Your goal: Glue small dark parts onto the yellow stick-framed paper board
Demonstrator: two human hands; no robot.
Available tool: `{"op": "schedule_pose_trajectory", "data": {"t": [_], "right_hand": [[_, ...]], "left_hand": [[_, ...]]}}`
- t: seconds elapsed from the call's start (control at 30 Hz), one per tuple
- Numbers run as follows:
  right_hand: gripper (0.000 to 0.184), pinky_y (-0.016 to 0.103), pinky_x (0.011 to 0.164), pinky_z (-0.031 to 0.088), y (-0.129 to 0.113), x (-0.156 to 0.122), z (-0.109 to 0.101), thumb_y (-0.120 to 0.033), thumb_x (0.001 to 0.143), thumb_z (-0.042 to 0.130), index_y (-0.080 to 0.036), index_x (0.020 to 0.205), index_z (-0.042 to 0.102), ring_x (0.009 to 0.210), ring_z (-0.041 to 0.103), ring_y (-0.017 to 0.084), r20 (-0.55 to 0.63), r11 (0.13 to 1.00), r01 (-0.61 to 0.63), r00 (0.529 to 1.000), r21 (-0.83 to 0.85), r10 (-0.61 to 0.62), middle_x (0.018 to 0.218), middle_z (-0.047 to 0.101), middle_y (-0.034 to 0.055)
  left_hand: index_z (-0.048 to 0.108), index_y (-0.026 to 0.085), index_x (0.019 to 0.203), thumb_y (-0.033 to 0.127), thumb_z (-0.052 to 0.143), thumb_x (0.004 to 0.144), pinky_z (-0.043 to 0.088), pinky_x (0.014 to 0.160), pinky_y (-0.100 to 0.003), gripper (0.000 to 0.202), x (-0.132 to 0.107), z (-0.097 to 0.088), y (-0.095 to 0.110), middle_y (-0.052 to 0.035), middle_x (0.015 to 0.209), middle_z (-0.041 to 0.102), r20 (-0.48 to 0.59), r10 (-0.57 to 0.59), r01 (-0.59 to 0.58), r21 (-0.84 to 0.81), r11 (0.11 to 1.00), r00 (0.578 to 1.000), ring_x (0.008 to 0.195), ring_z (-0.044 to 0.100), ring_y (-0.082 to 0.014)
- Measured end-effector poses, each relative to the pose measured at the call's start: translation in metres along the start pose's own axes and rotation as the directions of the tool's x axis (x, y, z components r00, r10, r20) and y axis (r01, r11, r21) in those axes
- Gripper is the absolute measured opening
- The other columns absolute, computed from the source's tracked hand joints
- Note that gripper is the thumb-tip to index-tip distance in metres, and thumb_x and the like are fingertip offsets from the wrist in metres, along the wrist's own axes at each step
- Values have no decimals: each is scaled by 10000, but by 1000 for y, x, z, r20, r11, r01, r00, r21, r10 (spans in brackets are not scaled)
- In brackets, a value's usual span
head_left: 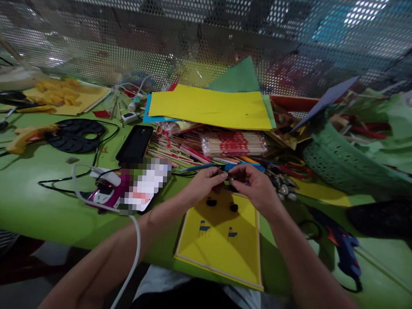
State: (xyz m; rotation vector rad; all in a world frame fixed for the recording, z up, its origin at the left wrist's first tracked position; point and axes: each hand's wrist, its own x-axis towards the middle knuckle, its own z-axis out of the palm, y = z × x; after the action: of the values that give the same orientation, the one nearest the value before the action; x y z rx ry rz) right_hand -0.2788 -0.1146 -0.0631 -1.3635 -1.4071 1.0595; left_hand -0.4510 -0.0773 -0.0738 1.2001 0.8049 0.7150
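My left hand (208,182) and my right hand (254,186) meet over the far edge of a yellow board (218,253). Fingertips of both are pinched together around something small and dark, too small to name. The board has thin pale strips along its edges. On it are two small blue figures with thin legs (204,228), and farther up two black lumps (234,207). Just beyond my hands lie a blue object (241,167) and several loose sticks (165,150).
A purple power strip (110,191) and a lit phone (148,188) are at the left, with a white cable crossing my left forearm. Glue guns lie left (32,135) and right (345,247). A green basket (342,156) stands at right, yellow sheets (211,107) at the back.
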Motion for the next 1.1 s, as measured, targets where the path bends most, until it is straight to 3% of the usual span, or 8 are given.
{"op": "schedule_pose_trajectory", "data": {"t": [0.3, 0.47, 0.6, 0.77, 0.97, 1.1], "right_hand": [[271, 284, 679, 496, -2, 0, 0, -274, 681, 735, -189, 913, 624, 723, 578, 143, -15, 997, -19, 1000, 76, 20, 818, 627, 13], [265, 298, 709, 505, -3, -1, 4, -289, 702, 735, -194, 918, 615, 742, 591, 151, -50, 998, 31, 998, 63, -28, 826, 630, 16], [212, 297, 741, 499, -3, -3, 6, -234, 768, 676, -207, 966, 605, 769, 597, 154, -108, 985, 140, 983, -105, -151, 854, 633, 16], [188, 294, 715, 503, -5, -6, 5, -190, 794, 629, -209, 978, 599, 738, 612, 160, -124, 939, 179, 967, -294, -223, 854, 646, 22], [175, 330, 740, 511, -13, -10, 5, -151, 810, 590, -220, 969, 619, 785, 638, 201, -115, 806, 247, 926, -538, -360, 919, 668, 57], [191, 356, 785, 511, -16, -11, 5, -150, 844, 564, -234, 992, 650, 841, 641, 222, -82, 761, 282, 912, -584, -401, 970, 664, 74]], "left_hand": [[498, 171, 691, 454, 710, 708, 361, 554, -219, 355, 0, 0, 1, 37, 615, 508, 18, -78, 80, -170, 982, 997, 551, 468, -86], [512, 173, 693, 438, 705, 704, 366, 557, -225, 328, 0, 1, 4, 29, 634, 508, -1, -73, 71, -198, 978, 997, 566, 463, -90], [543, 167, 730, 389, 693, 713, 374, 593, -229, 269, -1, 3, 6, 24, 663, 510, -59, -17, 7, -160, 987, 998, 605, 463, -96], [554, 166, 777, 381, 672, 739, 375, 606, -227, 248, -2, 6, 7, 28, 684, 516, -81, 40, -50, -124, 991, 996, 619, 470, -94], [576, 163, 801, 383, 676, 741, 408, 635, -227, 249, -2, 6, 4, 27, 712, 512, -80, 60, -70, -136, 988, 995, 658, 475, -99], [588, 163, 811, 369, 675, 754, 417, 641, -226, 231, -2, 5, 2, 23, 725, 510, -73, 68, -78, -152, 985, 995, 670, 471, -100]]}}
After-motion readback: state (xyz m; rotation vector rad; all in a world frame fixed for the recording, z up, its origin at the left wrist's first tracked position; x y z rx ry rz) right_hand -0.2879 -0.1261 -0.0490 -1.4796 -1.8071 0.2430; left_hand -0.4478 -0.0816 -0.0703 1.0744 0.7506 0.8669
